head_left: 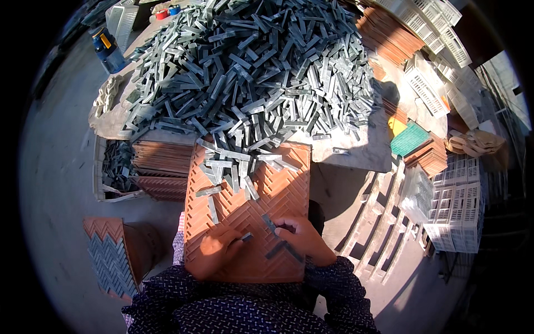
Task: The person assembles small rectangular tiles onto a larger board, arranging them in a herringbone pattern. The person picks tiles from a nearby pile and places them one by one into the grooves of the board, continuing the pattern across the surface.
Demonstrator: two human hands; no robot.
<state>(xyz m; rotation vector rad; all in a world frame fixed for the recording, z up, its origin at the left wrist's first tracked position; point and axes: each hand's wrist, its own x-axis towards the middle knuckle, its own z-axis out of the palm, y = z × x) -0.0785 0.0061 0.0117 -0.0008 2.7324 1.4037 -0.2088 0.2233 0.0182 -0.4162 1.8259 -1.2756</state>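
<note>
strong sunlight casts hard shadows within black, curved edges.

The strips (250,72) look stony and rough, the tray (245,211) matt plastic.

A grey concrete floor (58,167) is being held in dull shade at the left, while patches on the right are being lit by hard sunlight. A pale worktable (359,157) is being partly sunlit. A slatted pallet (381,222) is being crossed by light and shadow, and stacked white plastic crates (457,214) are being brightened beside it.
</note>
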